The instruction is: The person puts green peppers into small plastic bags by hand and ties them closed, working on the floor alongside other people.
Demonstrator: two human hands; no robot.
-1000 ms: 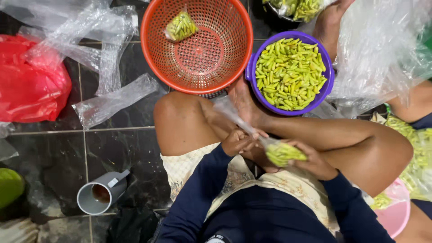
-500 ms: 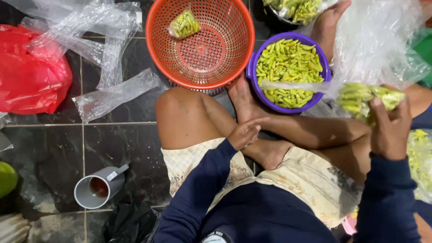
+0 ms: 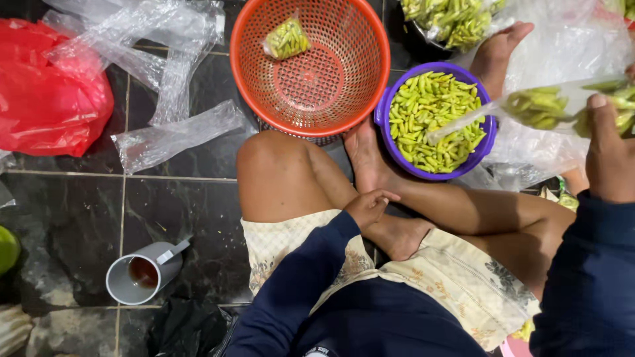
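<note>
Bag of green chilies sits pinched in the right hand at right edge, lying sideways, tail toward purple bowl; left hand loosely curled, empty, mid-frame.

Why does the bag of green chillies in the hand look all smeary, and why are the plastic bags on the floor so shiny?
Head view: the clear bag of green chillies held up by the right hand is smeared by motion blur; the empty plastic bags catch overhead light as white glare on the dark tiled floor; the purple bowl and orange basket look sharp and evenly lit.
</note>
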